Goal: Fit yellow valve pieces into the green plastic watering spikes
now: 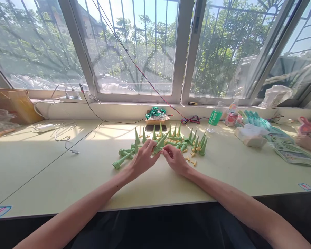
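Mid-frame, the left hand (pixel 143 159) curls round one green spike (pixel 161 141), the right hand (pixel 176 159) bunches, its hold unclear; yellow T-shaped pegs (pixel 194 163) lie loose.

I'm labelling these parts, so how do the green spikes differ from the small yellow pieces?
The green spikes are long, tapering cones; the yellow pieces are much smaller and stubby. Many green spikes stand point up, one held tilted in the left hand, while the yellow pieces near the front lie scattered on the tabletop. Both come in numbers, mixed in one cluster.
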Demonstrator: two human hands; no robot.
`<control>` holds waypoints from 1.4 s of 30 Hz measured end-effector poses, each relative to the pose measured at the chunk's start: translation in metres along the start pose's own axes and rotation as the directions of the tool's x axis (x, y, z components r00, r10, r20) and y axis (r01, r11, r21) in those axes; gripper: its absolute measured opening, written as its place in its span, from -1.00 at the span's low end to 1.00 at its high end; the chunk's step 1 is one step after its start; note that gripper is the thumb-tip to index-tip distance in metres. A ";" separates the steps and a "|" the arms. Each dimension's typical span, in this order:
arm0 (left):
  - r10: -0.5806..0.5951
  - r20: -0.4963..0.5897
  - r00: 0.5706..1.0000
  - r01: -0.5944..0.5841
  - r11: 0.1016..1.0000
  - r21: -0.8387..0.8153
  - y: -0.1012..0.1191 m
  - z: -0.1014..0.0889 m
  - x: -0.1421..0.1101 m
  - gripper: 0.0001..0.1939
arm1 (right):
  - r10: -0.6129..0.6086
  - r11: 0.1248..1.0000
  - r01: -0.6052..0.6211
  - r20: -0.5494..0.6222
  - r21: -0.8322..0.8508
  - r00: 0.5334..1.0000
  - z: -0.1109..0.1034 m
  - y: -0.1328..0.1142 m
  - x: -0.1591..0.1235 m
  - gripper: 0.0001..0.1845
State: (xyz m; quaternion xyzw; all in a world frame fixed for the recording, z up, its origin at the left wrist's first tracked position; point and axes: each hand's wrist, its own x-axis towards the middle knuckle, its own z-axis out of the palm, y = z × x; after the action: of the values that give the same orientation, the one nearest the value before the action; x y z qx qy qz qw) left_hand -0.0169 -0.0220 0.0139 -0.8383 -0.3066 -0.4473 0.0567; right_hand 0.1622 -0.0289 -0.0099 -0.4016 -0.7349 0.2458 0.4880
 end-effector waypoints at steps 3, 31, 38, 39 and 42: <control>-0.100 0.067 0.993 0.102 0.995 -0.024 -0.006 0.009 -0.012 -0.73 | 0.041 0.998 -0.041 -0.005 0.049 0.999 -0.001 0.003 0.001 -0.78; -0.237 0.344 0.908 0.305 0.939 -0.158 -0.009 0.006 -0.012 -0.84 | -0.057 0.998 0.058 0.179 -0.002 0.982 -0.001 0.004 0.001 -0.79; -0.232 0.332 0.914 0.297 0.942 -0.157 -0.010 0.007 -0.013 -0.87 | -0.062 0.995 0.073 0.144 -0.068 0.988 -0.001 0.001 0.001 -0.62; -0.239 0.334 0.912 0.302 0.942 -0.150 -0.010 0.006 -0.012 -0.88 | -0.050 0.996 0.059 0.124 -0.073 0.991 -0.001 0.002 0.001 -0.60; -0.259 0.330 0.908 0.310 0.944 -0.112 -0.009 0.006 -0.011 -0.88 | -0.020 0.997 0.026 0.085 -0.075 0.996 0.000 0.002 0.000 -0.59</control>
State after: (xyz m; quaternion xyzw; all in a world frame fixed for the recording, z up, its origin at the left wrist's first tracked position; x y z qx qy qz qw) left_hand -0.0227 -0.0179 0.0001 -0.8460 -0.3936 -0.3367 -0.1265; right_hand 0.1635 -0.0275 -0.0115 -0.4009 -0.7682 0.2287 0.4437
